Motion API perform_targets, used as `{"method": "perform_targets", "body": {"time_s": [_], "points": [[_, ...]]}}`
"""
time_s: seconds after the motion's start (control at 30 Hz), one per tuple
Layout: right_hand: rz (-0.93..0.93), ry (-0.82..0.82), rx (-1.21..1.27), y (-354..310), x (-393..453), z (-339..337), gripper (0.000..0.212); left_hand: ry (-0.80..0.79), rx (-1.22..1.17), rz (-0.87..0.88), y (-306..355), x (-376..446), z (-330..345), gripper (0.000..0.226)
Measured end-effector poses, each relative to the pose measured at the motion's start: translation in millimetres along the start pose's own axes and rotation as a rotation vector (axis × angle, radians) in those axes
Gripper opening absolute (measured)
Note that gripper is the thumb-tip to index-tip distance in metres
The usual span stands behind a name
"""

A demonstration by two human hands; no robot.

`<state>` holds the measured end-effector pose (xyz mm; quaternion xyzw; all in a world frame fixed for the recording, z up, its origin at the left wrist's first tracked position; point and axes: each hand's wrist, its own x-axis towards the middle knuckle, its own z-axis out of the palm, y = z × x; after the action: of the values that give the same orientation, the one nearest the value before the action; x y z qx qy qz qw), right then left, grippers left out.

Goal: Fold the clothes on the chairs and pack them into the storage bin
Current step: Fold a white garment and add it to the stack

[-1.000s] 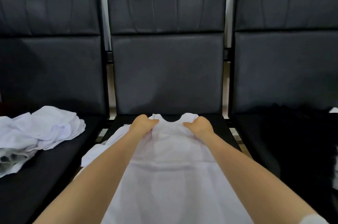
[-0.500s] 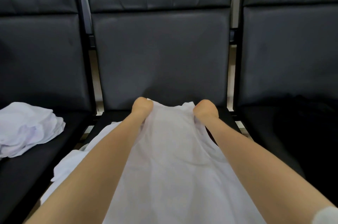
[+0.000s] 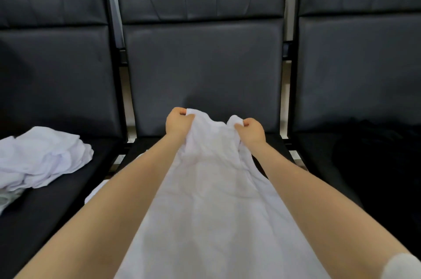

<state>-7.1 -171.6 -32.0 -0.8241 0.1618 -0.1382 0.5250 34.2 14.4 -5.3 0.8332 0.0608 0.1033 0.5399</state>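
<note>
A white sleeveless top (image 3: 211, 187) stretches from the middle black chair (image 3: 200, 78) toward me, between my forearms. My left hand (image 3: 176, 124) grips its left shoulder strap and my right hand (image 3: 251, 130) grips the right strap, both fists closed on the fabric and lifted slightly off the seat. The neckline dips between my hands. The lower part of the top runs out of the bottom of the view. No storage bin is in view.
A crumpled pile of white clothes (image 3: 43, 155) lies on the left chair's seat (image 3: 52, 205). A dark garment (image 3: 378, 151) lies on the right chair, hard to tell from the black seat. Narrow gaps separate the three chairs.
Both hands have lifted the top's shoulders off the seat and drawn them closer together, bunching the fabric. The view has shifted a little between frames.
</note>
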Motion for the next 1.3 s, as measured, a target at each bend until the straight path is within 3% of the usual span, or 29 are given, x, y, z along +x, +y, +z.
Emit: {"method": "perform_targets", "body": {"time_s": [0.13,0.17,0.23,0.33,0.53,0.6,0.7,0.8,0.9,1.07,1.17,1.3], "points": [[0.011,0.053,0.435,-42,-48,-42,0.007,0.025,-0.276,0.014,51,-44,-36,0.030],[0.020,0.038,0.506,-50,-60,-52,0.012,0.020,-0.322,0.035,61,-57,-47,0.034],[0.030,0.006,0.588,-57,-82,-72,0.021,0.011,-0.364,0.096,74,-88,-66,0.026],[-0.027,-0.064,0.595,-56,-122,-94,0.016,0.018,-0.378,0.159,76,-137,-90,0.017],[-0.153,-0.193,0.244,-23,-198,-105,0.009,-0.032,-0.256,0.153,15,-208,-116,0.023],[-0.201,-0.280,0.077,-8,-220,-103,0.013,-0.139,-0.081,0.170,-7,-225,-119,0.028],[-0.172,-0.476,-0.318,9,-235,-100,0.022,-0.464,0.393,0.202,-35,-234,-122,0.034],[-0.154,-0.628,-0.543,11,-238,-99,0.042,-0.528,0.630,0.218,-45,-235,-122,0.036],[-0.231,-0.497,-0.616,10,-228,-94,0.045,-0.463,0.485,0.159,-39,-230,-116,0.035],[-0.211,-0.223,-0.512,26,-192,-82,0.015,-0.251,0.316,0.159,-33,-210,-103,0.028],[-0.179,-0.121,-0.485,42,-174,-80,0.033,-0.101,0.310,0.210,-33,-192,-92,0.021],[-0.143,-0.100,-0.684,53,-159,-78,0.056,-0.022,0.480,0.224,-30,-176,-78,0.043]]}}
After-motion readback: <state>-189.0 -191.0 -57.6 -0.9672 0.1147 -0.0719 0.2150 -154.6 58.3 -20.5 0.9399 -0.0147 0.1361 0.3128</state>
